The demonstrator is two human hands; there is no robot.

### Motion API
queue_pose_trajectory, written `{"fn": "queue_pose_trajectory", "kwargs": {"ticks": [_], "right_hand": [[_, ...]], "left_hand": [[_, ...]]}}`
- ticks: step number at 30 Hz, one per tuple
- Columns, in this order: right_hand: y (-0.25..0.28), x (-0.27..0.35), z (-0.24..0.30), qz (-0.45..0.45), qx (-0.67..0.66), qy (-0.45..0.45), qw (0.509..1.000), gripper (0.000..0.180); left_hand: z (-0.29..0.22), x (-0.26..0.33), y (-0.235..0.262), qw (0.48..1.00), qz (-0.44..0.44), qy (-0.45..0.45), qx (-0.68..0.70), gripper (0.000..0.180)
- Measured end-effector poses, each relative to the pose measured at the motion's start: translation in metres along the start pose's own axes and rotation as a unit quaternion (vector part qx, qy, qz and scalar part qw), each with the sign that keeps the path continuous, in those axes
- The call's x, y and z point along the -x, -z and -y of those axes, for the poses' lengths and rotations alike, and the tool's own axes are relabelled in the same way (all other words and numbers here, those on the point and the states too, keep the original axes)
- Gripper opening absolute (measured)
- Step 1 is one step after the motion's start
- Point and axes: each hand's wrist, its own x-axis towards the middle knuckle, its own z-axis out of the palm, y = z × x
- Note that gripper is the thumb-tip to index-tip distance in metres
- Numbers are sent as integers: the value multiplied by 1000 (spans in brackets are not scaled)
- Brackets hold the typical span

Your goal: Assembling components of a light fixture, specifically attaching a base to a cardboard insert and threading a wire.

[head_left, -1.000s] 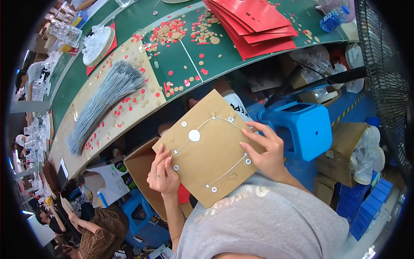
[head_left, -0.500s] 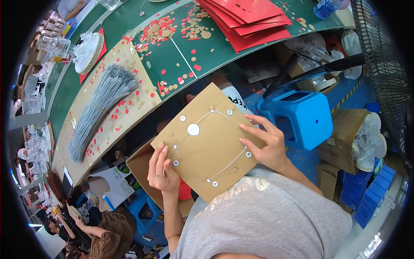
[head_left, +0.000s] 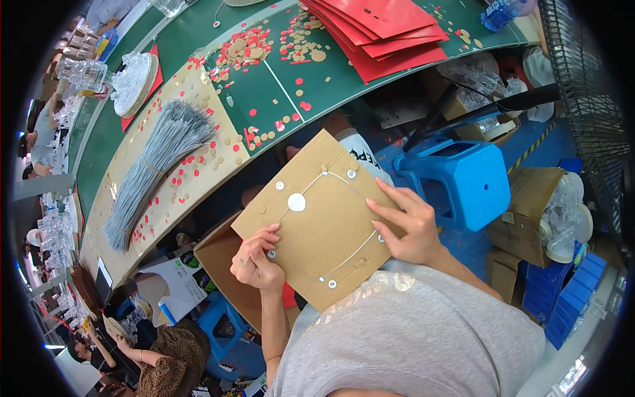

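Observation:
A square brown cardboard panel (head_left: 317, 231) lies tilted above my lap. On its face are a round white disc (head_left: 296, 202), a thin white wire with small clips, and several round silver-white buttons at the corners. My right hand (head_left: 411, 223) grips the panel's right edge, fingers and thumb resting on its face beside the wire. At the left edge my left hand (head_left: 259, 259) is closed, its fingers curled together over the wire where it runs down from the disc. Whatever sits between those fingertips is hidden.
A green table (head_left: 284, 92) curves ahead, carrying a tied bundle of grey wires (head_left: 155, 169), red and tan paper dots, and red sheets (head_left: 377, 33). A blue stool (head_left: 463, 185) stands right, near a black fan (head_left: 589, 86). An open cardboard box (head_left: 221, 264) sits below left.
My left hand has slid inward from the panel's left edge onto its face, covering a small wire clip. The fingers have curled closer together. My right hand has stayed nearly in place.

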Motion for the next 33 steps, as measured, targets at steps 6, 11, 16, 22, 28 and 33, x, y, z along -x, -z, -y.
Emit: {"fn": "queue_pose_trajectory", "kwargs": {"ticks": [6, 11, 16, 22, 28, 33], "right_hand": [[2, -1, -2, 24, -4, 12, 1000, 50], [6, -16, 0, 104, -63, -52, 991, 57], [5, -16, -2, 134, -62, -59, 987, 53], [10, -63, -3, 119, -44, 54, 990, 67], [-67, -133, 0, 255, 3, 428, 867, 81], [-74, -137, -1, 302, 54, 358, 882, 80]], "left_hand": [[-2, 5, 2, 999, 14, -37, -14, 47], [0, 5, 2, 999, 7, -31, -2, 49], [-4, 1, 1, 998, 14, -58, -25, 48], [-3, 1, 5, 995, 32, -83, -48, 45], [-17, -3, 7, 975, 78, -166, -126, 38], [-57, 8, 28, 953, -1, -181, -242, 34]]}}
